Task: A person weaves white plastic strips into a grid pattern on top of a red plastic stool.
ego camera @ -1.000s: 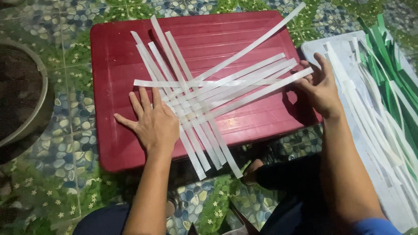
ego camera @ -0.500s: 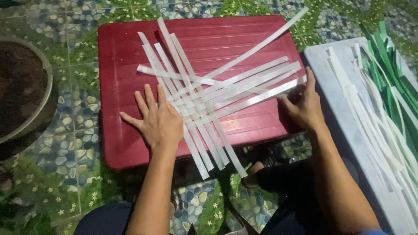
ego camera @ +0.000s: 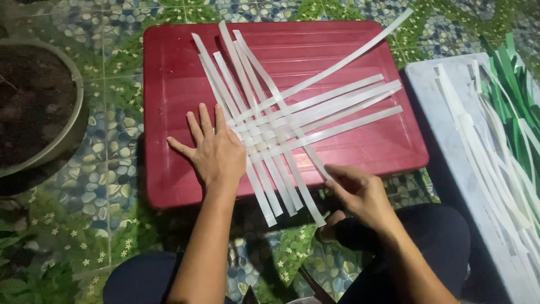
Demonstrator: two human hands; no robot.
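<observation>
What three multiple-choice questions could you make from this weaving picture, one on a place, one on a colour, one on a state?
1. Where does the left hand rest?
A. On the grey tray
B. Flat on the white strips, at the left edge of the weave
C. On the round pot

2. What colour is the board under the weave?
A. Red
B. Blue
C. Yellow

3. What is the right hand doing?
A. Lying flat on the floor
B. Holding green strips
C. Touching the lower end of a white strip at the board's near edge

Answers: B, the palm is spread on the board with fingers over the crossing strips. A, the flat lid-like board is dark red. C, its fingers meet a strip end near the front rim; whether it pinches it cannot be told.
</observation>
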